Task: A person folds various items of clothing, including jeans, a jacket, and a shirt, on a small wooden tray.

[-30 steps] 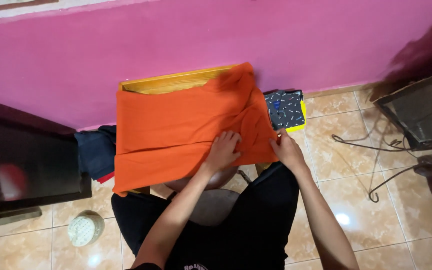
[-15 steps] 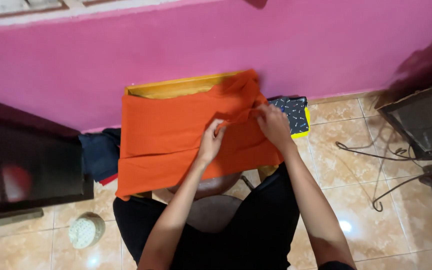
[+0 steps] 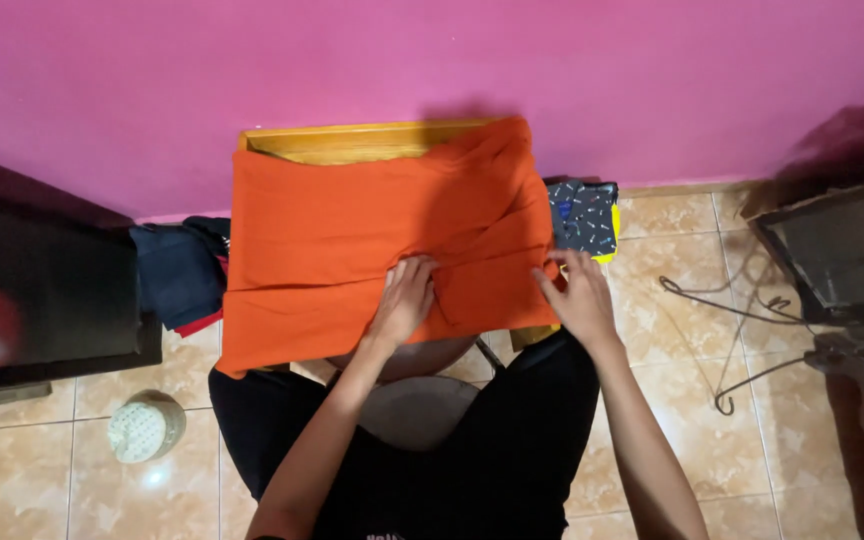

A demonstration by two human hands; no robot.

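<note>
Against a magenta wall (image 3: 432, 70), a small yellow wooden table (image 3: 352, 140) carries the orange garment (image 3: 352, 240), its long axis running left to right straight ahead of you. Your left hand (image 3: 404, 300) presses flat mid-cloth, nearer its centre; your right hand (image 3: 577, 295) pinches the right edge. Folded patterned clothes (image 3: 584, 215) lie just beyond.

Orange cloth (image 3: 352, 240), yellow wooden table (image 3: 352, 140), magenta wall (image 3: 252, 70), beige tiles (image 3: 672, 240).
</note>
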